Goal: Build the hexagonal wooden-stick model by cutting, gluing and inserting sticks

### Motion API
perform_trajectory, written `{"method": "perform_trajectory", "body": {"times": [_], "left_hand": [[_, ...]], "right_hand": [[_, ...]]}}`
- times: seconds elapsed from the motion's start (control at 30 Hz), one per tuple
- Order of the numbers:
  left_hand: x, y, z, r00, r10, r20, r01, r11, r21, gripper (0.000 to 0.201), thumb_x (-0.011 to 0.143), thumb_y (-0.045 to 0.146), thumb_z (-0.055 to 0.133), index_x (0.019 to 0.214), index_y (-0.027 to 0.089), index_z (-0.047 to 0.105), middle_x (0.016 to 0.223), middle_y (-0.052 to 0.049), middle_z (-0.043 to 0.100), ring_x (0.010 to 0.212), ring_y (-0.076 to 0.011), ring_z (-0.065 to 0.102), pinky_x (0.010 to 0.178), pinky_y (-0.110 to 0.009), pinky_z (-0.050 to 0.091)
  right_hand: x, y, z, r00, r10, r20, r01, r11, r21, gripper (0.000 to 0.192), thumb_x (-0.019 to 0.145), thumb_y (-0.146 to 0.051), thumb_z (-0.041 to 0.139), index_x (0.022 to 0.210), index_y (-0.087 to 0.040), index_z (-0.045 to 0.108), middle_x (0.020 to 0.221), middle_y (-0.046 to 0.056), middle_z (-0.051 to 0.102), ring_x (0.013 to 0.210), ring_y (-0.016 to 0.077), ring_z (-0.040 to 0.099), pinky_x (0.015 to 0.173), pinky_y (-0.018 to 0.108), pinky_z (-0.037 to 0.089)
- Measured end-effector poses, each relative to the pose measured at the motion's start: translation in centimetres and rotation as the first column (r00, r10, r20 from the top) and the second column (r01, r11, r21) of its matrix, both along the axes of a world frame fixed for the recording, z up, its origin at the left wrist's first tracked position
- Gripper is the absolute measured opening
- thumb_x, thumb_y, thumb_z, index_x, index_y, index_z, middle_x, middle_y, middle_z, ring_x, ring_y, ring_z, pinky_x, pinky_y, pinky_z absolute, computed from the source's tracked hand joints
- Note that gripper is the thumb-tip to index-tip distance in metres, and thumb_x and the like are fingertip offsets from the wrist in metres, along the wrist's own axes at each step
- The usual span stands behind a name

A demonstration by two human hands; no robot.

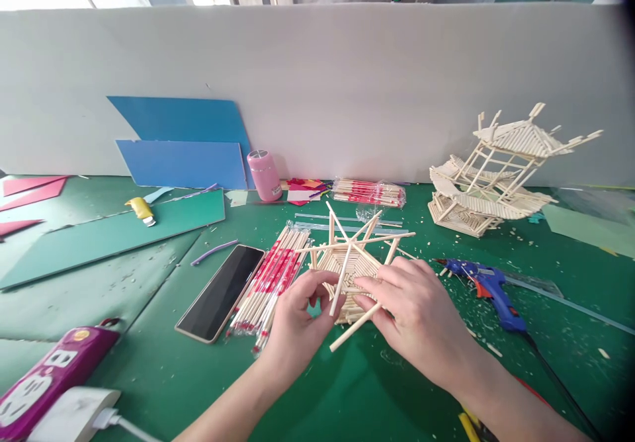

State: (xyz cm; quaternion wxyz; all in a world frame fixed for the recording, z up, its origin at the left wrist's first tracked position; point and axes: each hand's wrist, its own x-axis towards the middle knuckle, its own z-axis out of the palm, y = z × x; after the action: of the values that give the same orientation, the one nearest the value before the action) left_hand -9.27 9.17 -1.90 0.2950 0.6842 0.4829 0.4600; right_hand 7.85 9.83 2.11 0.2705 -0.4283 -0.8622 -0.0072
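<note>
In front of me stands a small frame of wooden sticks (353, 262), with a woven-looking hexagonal base, short posts and several sticks crossing at its top. My left hand (302, 311) is closed at its near left side, thumb and fingers around the end of one crossing stick. My right hand (417, 309) is closed on a loose wooden stick (347, 338), which slants down to the left in front of the frame. Its fingertips reach to the frame's near side, and whether they touch it is hard to tell. Wrapped bundles of chopsticks (272, 280) lie left of the frame.
A blue glue gun (489, 288) lies right, its cord trailing forward. A stick pavilion (496, 177) stands back right. Left are a phone (221, 293), a purple power strip (64, 369) and a yellow cutter (141, 210). A pink tumbler (264, 176) stands by the partition (317, 85).
</note>
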Motion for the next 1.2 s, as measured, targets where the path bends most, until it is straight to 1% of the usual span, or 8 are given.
{"method": "perform_trajectory", "body": {"times": [0.13, 0.27, 0.57, 0.77, 0.87, 1.0, 1.1, 1.2], "left_hand": [[0.0, 0.2, -0.3, 0.987, -0.074, 0.139, 0.095, 0.984, -0.150, 0.013, 0.080, 0.023, 0.056, 0.090, 0.017, 0.060, 0.075, -0.003, 0.057, 0.059, -0.0106, 0.049, 0.054, -0.023, 0.044], [0.3, 0.2, -0.5, 0.974, -0.078, 0.211, 0.122, 0.971, -0.206, 0.015, 0.081, 0.026, 0.055, 0.089, 0.015, 0.061, 0.071, -0.003, 0.059, 0.066, -0.0148, 0.056, 0.058, -0.026, 0.047], [0.5, 0.3, -1.1, 0.996, -0.064, 0.067, 0.062, 0.998, 0.031, 0.015, 0.081, 0.018, 0.054, 0.092, 0.017, 0.063, 0.075, -0.004, 0.064, 0.065, -0.0144, 0.059, 0.057, -0.024, 0.047], [0.5, 0.3, -1.1, 0.997, -0.055, 0.055, 0.052, 0.998, 0.042, 0.015, 0.081, 0.018, 0.054, 0.092, 0.016, 0.063, 0.075, -0.005, 0.065, 0.065, -0.0153, 0.060, 0.058, -0.025, 0.049], [0.5, 0.2, -1.2, 0.993, -0.058, 0.107, 0.062, 0.998, -0.032, 0.014, 0.082, 0.021, 0.053, 0.091, 0.016, 0.062, 0.076, -0.005, 0.065, 0.067, -0.0162, 0.061, 0.060, -0.026, 0.049], [0.4, 0.3, -1.3, 0.964, -0.082, 0.253, 0.124, 0.980, -0.155, 0.015, 0.080, 0.024, 0.056, 0.092, 0.016, 0.061, 0.078, -0.005, 0.063, 0.069, -0.0160, 0.059, 0.061, -0.027, 0.049], [0.2, 0.5, -1.3, 0.933, -0.102, 0.344, 0.193, 0.952, -0.239, 0.019, 0.079, 0.025, 0.059, 0.096, 0.016, 0.059, 0.078, -0.004, 0.061, 0.072, -0.0162, 0.058, 0.061, -0.026, 0.047], [0.0, 0.6, -1.2, 0.916, -0.115, 0.385, 0.243, 0.922, -0.302, 0.021, 0.077, 0.026, 0.061, 0.096, 0.016, 0.059, 0.081, -0.004, 0.060, 0.075, -0.0158, 0.056, 0.063, -0.026, 0.045]], "right_hand": [[-0.1, 0.1, -0.2, 1.000, 0.001, -0.025, -0.001, 1.000, 0.013, 0.013, 0.082, -0.018, 0.051, 0.080, -0.021, 0.063, 0.067, 0.001, 0.058, 0.071, 0.0166, 0.045, 0.066, 0.030, 0.028], [-0.1, 0.2, -0.4, 0.999, 0.013, -0.034, -0.012, 1.000, 0.020, 0.013, 0.082, -0.016, 0.051, 0.076, -0.021, 0.062, 0.066, 0.000, 0.057, 0.070, 0.0161, 0.046, 0.065, 0.029, 0.027], [0.0, 0.3, -0.7, 0.998, 0.019, -0.055, -0.018, 1.000, 0.024, 0.015, 0.083, -0.014, 0.049, 0.075, -0.020, 0.061, 0.062, -0.001, 0.054, 0.066, 0.0149, 0.044, 0.064, 0.029, 0.026], [-0.1, 0.2, -0.9, 0.999, 0.010, -0.046, -0.009, 1.000, 0.025, 0.016, 0.083, -0.014, 0.049, 0.075, -0.021, 0.061, 0.062, -0.001, 0.053, 0.066, 0.0150, 0.044, 0.063, 0.029, 0.027], [0.1, -0.2, -0.2, 0.999, 0.011, -0.043, -0.012, 1.000, -0.026, 0.012, 0.083, -0.019, 0.050, 0.087, -0.022, 0.061, 0.068, 0.000, 0.057, 0.071, 0.0156, 0.046, 0.066, 0.030, 0.029], [1.3, -1.4, 1.1, 0.999, 0.001, -0.034, -0.006, 0.991, -0.134, 0.032, 0.082, -0.034, 0.053, 0.112, -0.022, 0.053, 0.088, 0.003, 0.058, 0.081, 0.0178, 0.048, 0.069, 0.032, 0.033], [2.5, -2.3, 1.2, 0.997, -0.009, -0.074, 0.001, 0.995, -0.104, 0.021, 0.088, -0.028, 0.045, 0.102, -0.021, 0.058, 0.075, 0.001, 0.055, 0.069, 0.0152, 0.048, 0.061, 0.029, 0.034], [3.5, -3.1, 0.1, 0.995, -0.007, -0.104, 0.004, 0.999, -0.033, 0.017, 0.088, -0.021, 0.045, 0.095, -0.018, 0.060, 0.067, 0.001, 0.053, 0.062, 0.0143, 0.047, 0.058, 0.029, 0.034]]}}
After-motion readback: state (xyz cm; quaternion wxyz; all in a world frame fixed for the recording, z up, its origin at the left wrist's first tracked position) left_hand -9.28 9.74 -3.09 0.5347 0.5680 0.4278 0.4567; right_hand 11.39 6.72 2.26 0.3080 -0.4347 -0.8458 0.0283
